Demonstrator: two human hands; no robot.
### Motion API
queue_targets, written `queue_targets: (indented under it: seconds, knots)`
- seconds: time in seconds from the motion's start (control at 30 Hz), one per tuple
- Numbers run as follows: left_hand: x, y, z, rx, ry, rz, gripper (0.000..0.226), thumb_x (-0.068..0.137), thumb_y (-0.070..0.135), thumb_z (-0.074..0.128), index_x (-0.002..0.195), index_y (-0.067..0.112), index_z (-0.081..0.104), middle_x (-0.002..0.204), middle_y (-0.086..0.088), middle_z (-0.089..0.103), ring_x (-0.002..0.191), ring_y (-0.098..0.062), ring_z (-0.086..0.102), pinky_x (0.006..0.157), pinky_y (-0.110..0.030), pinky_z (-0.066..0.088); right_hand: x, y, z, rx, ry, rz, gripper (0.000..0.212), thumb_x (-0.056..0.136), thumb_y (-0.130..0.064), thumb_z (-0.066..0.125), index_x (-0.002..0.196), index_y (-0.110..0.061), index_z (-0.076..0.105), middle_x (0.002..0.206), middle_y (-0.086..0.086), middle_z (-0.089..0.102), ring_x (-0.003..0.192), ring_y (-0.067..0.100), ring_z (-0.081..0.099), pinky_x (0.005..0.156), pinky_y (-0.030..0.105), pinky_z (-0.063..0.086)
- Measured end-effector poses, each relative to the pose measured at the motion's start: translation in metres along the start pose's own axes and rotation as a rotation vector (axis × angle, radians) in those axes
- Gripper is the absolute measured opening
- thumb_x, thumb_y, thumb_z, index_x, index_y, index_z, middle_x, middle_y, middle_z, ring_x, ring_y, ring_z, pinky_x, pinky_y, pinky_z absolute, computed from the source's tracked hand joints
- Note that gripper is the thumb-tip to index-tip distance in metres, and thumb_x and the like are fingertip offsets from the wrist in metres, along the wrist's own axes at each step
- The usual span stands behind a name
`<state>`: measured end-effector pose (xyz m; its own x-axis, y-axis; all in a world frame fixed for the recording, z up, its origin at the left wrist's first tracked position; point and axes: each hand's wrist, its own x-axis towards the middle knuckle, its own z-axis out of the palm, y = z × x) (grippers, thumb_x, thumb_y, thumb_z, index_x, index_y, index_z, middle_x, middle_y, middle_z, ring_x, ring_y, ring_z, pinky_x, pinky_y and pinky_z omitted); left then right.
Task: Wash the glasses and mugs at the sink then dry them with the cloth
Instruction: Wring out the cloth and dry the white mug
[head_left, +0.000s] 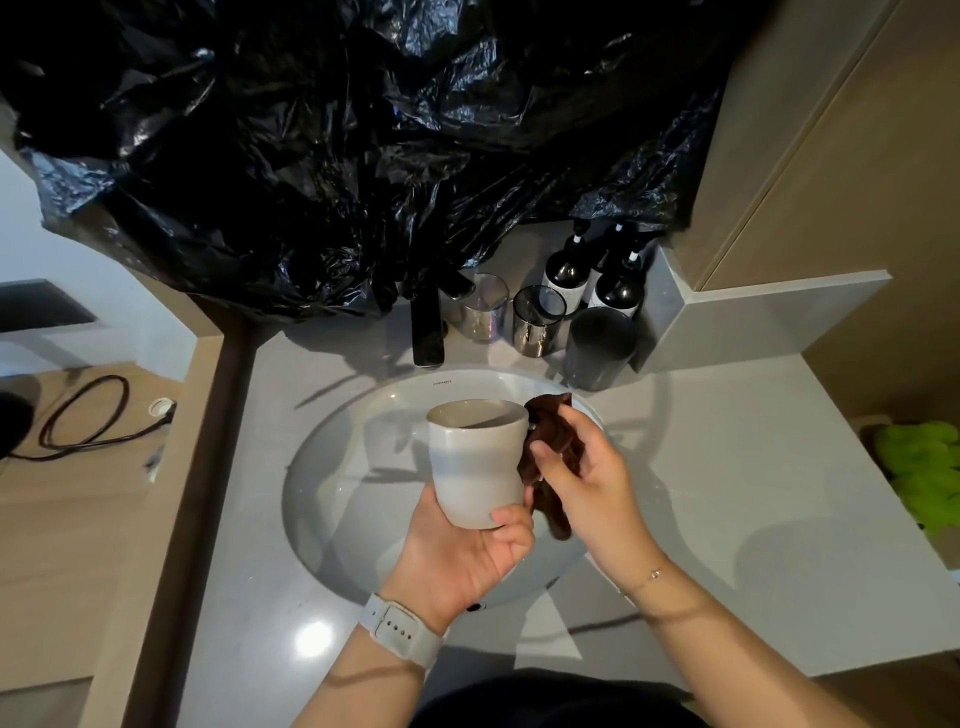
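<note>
One mug (475, 460), one cloth (553, 457), three glasses (537, 319) behind.

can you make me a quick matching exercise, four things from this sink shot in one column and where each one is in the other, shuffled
Things:
1. white mug
2. brown cloth
3. dark tumbler
4. green cloth

Places:
A. on the counter behind the sink, by the pump bottles
B. gripped from below by the left hand
C. far right edge of the view
D. bunched in the right hand, against the mug's side

Pairs: 1-B, 2-D, 3-A, 4-C
</note>
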<state>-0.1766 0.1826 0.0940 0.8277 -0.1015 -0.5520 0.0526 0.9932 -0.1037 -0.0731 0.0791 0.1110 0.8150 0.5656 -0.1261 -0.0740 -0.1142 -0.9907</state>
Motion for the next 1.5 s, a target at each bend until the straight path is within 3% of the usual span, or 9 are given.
queue_targets:
  seconds: [0.1,0.2,0.3,0.4,0.6,0.8,1.03,1.27,1.5]
  knots:
    - [0.000,-0.003,0.001,0.048,-0.015,0.000,0.055,0.095,0.048,0.040,0.112,0.003,0.066,0.098,-0.015,0.058,0.060,-0.020,0.049,0.056,-0.025,0.037,-0.004,0.003,0.012,0.032,0.150,0.016,0.028,0.094,-0.010,0.060,0.112,-0.032,0.058,0.104,-0.015,0.066,0.101,0.004,0.064,0.093,0.034,0.052]
    - [0.000,-0.007,0.005,0.120,0.014,0.105,0.062,0.094,0.058,0.042,0.115,0.006,0.070,0.105,-0.011,0.065,0.067,-0.020,0.051,0.059,-0.026,0.043,-0.003,0.007,0.021,0.058,0.293,0.014,0.022,0.097,-0.009,0.056,0.118,-0.009,0.061,0.108,-0.001,0.069,0.105,0.013,0.065,0.097,0.033,0.051]
    - [-0.001,-0.007,0.012,0.161,0.069,0.242,0.079,0.087,0.073,0.044,0.117,0.005,0.072,0.111,-0.013,0.067,0.074,-0.020,0.055,0.062,-0.026,0.047,-0.004,0.010,0.026,0.059,0.309,0.024,0.019,0.097,-0.013,0.056,0.115,-0.012,0.061,0.107,0.003,0.070,0.102,0.012,0.066,0.096,0.033,0.052]
    - [-0.002,0.003,0.009,0.198,0.101,0.305,0.082,0.085,0.075,0.047,0.122,0.005,0.068,0.108,-0.014,0.065,0.070,-0.020,0.054,0.057,-0.025,0.046,-0.009,0.008,0.026,-0.027,0.170,-0.067,0.031,0.093,-0.012,0.061,0.112,-0.036,0.055,0.107,-0.016,0.065,0.100,-0.008,0.062,0.089,0.010,0.046]
    - [-0.012,0.027,0.006,0.349,0.140,0.382,0.074,0.087,0.068,0.044,0.120,0.004,0.057,0.089,-0.016,0.062,0.056,-0.020,0.047,0.043,-0.024,0.040,-0.005,0.000,-0.010,-0.129,-0.096,-0.178,0.040,0.084,-0.016,0.068,0.102,-0.052,0.066,0.098,-0.027,0.071,0.094,-0.003,0.066,0.089,0.019,0.051]
    - [-0.019,0.037,0.002,0.485,0.261,0.395,0.077,0.074,0.064,0.058,0.122,0.004,0.056,0.090,-0.019,0.062,0.057,-0.025,0.055,0.042,-0.025,0.043,0.016,-0.045,-0.030,0.277,-0.008,-0.177,0.034,0.088,-0.006,0.060,0.115,-0.027,0.059,0.097,-0.015,0.075,0.098,0.003,0.067,0.083,0.014,0.050]
    - [-0.022,0.025,0.004,0.638,0.184,0.369,0.061,0.086,0.058,0.052,0.121,0.009,0.059,0.095,-0.018,0.062,0.062,-0.025,0.057,0.041,-0.023,0.037,0.033,-0.029,-0.013,-0.404,-0.341,-0.112,0.064,0.074,-0.035,0.079,0.133,-0.029,0.054,0.117,-0.005,0.063,0.109,0.007,0.060,0.099,0.021,0.044]
    - [-0.022,0.024,0.010,0.649,0.318,0.264,0.057,0.077,0.058,0.061,0.113,0.014,0.064,0.087,-0.013,0.067,0.065,-0.025,0.063,0.043,-0.027,0.048,0.054,-0.029,-0.020,-0.462,-0.590,0.017,0.020,0.084,-0.029,0.075,0.093,-0.012,0.067,0.086,0.005,0.075,0.083,0.020,0.070,0.080,0.036,0.057]
    - [-0.014,0.026,0.009,0.755,0.261,-0.177,0.063,0.069,0.070,0.058,0.079,0.010,0.072,0.063,-0.007,0.054,0.044,-0.019,0.049,0.043,-0.019,0.035,0.057,-0.045,-0.013,-1.055,-0.736,-0.860,0.043,0.093,-0.050,0.049,0.110,-0.012,0.057,0.100,0.003,0.063,0.084,0.023,0.061,0.072,0.035,0.049]
